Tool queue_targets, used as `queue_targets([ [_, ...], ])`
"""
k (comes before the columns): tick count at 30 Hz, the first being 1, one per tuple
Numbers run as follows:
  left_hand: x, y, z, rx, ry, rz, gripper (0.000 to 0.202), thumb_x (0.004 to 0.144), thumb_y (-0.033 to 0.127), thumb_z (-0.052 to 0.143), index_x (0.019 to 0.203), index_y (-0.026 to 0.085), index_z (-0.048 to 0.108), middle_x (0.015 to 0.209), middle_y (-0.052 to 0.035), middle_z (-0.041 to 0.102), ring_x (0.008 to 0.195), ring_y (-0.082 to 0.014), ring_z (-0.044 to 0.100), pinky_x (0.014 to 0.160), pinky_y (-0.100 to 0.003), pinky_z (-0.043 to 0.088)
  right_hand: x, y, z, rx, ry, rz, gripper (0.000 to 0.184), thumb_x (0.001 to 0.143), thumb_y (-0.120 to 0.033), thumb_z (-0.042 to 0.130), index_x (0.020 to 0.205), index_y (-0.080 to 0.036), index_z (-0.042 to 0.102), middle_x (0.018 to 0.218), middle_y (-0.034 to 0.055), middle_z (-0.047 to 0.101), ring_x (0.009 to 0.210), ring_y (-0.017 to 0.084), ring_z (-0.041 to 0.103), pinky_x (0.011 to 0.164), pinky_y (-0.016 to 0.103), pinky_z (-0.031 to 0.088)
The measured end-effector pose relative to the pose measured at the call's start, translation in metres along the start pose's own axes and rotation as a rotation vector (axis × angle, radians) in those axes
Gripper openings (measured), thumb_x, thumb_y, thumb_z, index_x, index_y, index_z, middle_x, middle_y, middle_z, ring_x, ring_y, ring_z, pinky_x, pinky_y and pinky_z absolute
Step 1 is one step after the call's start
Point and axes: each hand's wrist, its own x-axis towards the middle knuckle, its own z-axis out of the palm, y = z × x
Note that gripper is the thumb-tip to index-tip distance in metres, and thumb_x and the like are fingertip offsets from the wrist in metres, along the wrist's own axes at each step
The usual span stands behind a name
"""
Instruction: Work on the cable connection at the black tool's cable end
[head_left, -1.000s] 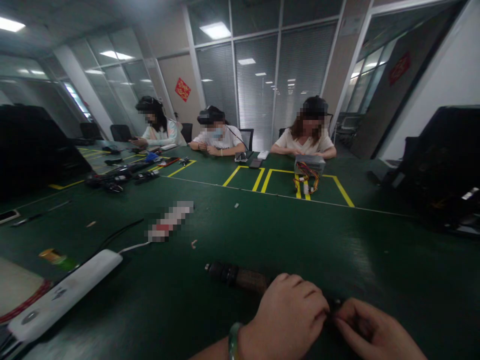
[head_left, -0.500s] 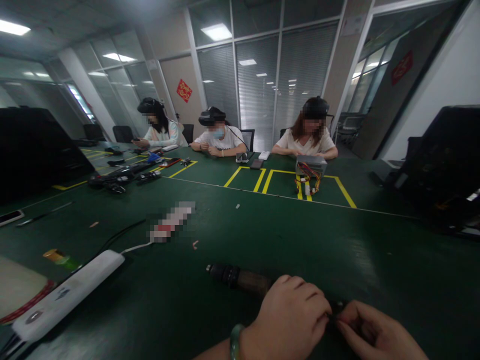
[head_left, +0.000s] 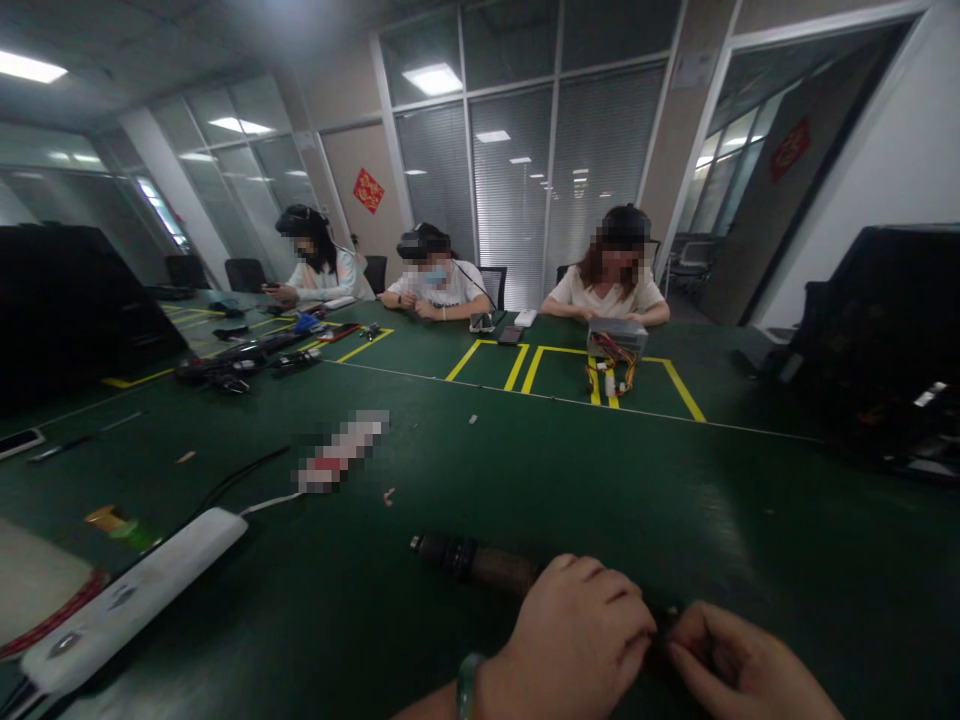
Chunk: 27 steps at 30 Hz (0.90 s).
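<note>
A dark cylindrical tool point(head_left: 469, 561) with a ribbed black tip lies on the green table point(head_left: 525, 470) just in front of me. My left hand point(head_left: 577, 640), with a green bangle at the wrist, is closed over the tool's near end. My right hand point(head_left: 742, 672) sits beside it at the bottom right, its fingers pinched on a small dark part at that same end. What the part is stays hidden between the two hands.
A white power strip point(head_left: 127, 595) with a cable lies at the left, near a small green-and-gold item point(head_left: 112, 522). Three people sit across the table; a power supply with coloured wires point(head_left: 615, 350) stands inside yellow floor-tape marks. Dark screens stand at both sides.
The view has shifted slightly; both hands sit a little lower in the picture. Their grip on the tool looks the same.
</note>
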Motion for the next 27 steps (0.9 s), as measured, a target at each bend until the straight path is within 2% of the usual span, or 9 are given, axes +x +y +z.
queue_targets([
  [8, -0.001, 0.003, 0.001, 0.004, 0.027, -0.015, 0.016, 0.092, 0.038, 0.055, 0.098, 0.027, 0.065, 0.103, 0.0029, 0.066, 0.097, -0.0160, 0.055, 0.087, -0.032, 0.036, 0.004, 0.004, 0.005, 0.067, 0.066, -0.054, 0.018, 0.081, -0.037, 0.056, 0.075, -0.021, 0.063, 0.070, 0.0001, 0.064, 0.067, 0.015, 0.059, 0.059, 0.020, 0.044],
  [12, -0.001, 0.006, 0.001, 0.036, 0.039, -0.021, 0.013, 0.091, 0.036, 0.057, 0.097, 0.028, 0.064, 0.103, 0.0044, 0.065, 0.097, -0.0151, 0.055, 0.088, -0.032, 0.037, 0.001, -0.004, 0.003, 0.064, 0.133, -0.103, 0.015, 0.080, -0.032, 0.057, 0.073, -0.019, 0.062, 0.069, -0.0002, 0.064, 0.065, 0.014, 0.057, 0.058, 0.021, 0.042],
  [16, -0.002, 0.009, 0.001, 0.054, 0.053, -0.012, 0.012, 0.089, 0.033, 0.060, 0.096, 0.026, 0.065, 0.100, 0.0018, 0.065, 0.097, -0.0162, 0.056, 0.089, -0.032, 0.037, -0.004, -0.013, 0.000, 0.050, 0.193, -0.148, 0.017, 0.079, -0.031, 0.058, 0.072, -0.017, 0.064, 0.067, -0.0006, 0.064, 0.064, 0.014, 0.056, 0.057, 0.021, 0.040],
  [20, -0.002, 0.015, -0.001, 0.095, 0.054, 0.004, 0.010, 0.088, 0.030, 0.061, 0.095, 0.024, 0.064, 0.098, 0.0015, 0.065, 0.095, -0.0167, 0.056, 0.087, -0.031, 0.038, -0.007, -0.013, 0.000, 0.089, 0.212, -0.178, 0.016, 0.079, -0.031, 0.061, 0.073, -0.016, 0.064, 0.070, 0.0000, 0.066, 0.064, 0.014, 0.056, 0.058, 0.022, 0.041],
  [24, -0.004, 0.024, -0.006, 0.164, 0.068, -0.054, 0.017, 0.086, 0.031, 0.062, 0.101, 0.023, 0.060, 0.095, -0.0002, 0.064, 0.091, -0.0180, 0.057, 0.082, -0.032, 0.039, -0.009, -0.012, 0.000, 0.090, 0.222, -0.172, 0.017, 0.079, -0.033, 0.063, 0.076, -0.016, 0.065, 0.072, -0.0001, 0.067, 0.064, 0.013, 0.057, 0.057, 0.022, 0.041],
  [27, -0.006, 0.029, -0.009, 0.191, 0.057, -0.044, 0.014, 0.087, 0.032, 0.061, 0.096, 0.021, 0.060, 0.094, -0.0006, 0.064, 0.092, -0.0186, 0.057, 0.082, -0.032, 0.039, -0.011, -0.012, 0.000, 0.083, 0.239, -0.203, 0.018, 0.080, -0.034, 0.063, 0.078, -0.016, 0.066, 0.075, -0.0001, 0.067, 0.068, 0.014, 0.059, 0.060, 0.022, 0.042],
])
